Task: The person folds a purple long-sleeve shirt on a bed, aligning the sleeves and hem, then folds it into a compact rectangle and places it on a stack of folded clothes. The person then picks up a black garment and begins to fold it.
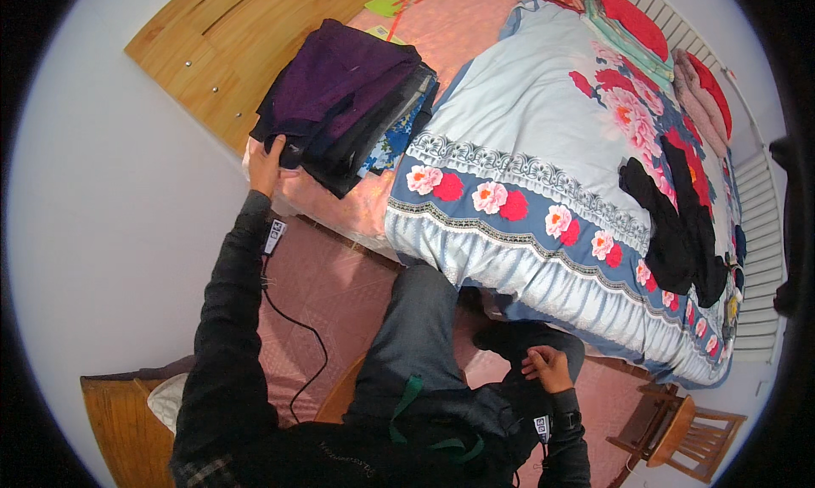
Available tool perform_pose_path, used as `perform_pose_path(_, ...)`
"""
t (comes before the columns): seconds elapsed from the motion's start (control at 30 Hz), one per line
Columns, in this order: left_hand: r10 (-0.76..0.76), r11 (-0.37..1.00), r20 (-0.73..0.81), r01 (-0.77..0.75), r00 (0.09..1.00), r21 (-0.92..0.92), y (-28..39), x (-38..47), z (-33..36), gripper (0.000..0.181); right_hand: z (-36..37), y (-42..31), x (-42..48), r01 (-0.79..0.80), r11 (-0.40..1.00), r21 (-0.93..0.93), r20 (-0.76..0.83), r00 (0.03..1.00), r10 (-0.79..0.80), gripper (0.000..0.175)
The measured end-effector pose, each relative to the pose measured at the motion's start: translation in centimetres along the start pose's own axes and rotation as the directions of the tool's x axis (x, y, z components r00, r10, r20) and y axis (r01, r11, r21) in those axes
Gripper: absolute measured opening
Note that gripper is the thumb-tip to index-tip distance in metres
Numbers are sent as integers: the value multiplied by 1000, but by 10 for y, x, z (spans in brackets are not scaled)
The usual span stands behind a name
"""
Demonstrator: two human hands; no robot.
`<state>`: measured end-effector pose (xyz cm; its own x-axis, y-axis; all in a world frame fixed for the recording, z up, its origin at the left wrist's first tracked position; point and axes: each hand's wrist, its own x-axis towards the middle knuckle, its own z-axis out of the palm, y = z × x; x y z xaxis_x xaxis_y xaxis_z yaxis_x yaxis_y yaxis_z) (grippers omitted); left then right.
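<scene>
My left hand reaches to the near left corner of a pile of folded clothes, its fingers touching the edge and its thumb apart from the cloth. On top of the pile lies a folded dark purple garment. Under it show black and grey garments and a blue patterned cloth. Resting low over my right leg, my right hand holds nothing, its fingers loosely curled and a little apart.
The pile lies on a bed with a pink sheet beside a wooden headboard. A floral quilt covers the right side, with black clothing on it. A black cable hangs below my left arm. A wooden chair stands at lower right.
</scene>
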<state>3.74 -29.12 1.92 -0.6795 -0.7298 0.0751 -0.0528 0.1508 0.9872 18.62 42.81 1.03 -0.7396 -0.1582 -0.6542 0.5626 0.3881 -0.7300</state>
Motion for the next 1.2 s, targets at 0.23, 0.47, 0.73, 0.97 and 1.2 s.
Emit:
perform_pose_path(0.23,-75,997,128,78,989,-20,30,-10,5,30,6,-8,9,59,998,-33,31,998,-58,31)
perform_pose_path(0.47,-23,998,52,19,998,65,36,5,-25,34,17,-63,28,219,974,-62,50,975,-216,32)
perform_pose_path(0.73,-52,994,312,81,949,-79,22,-82,-56,22,67,-159,37,383,908,-168,175,918,-355,29)
perform_pose_path(0.97,-143,984,302,169,943,-60,7,-115,-113,27,180,-270,81,551,809,-203,309,820,-482,25)
perform_pose_path(1.2,-1,979,411,85,912,-186,38,-110,-74,34,252,-340,143,574,817,-61,342,781,-523,24)
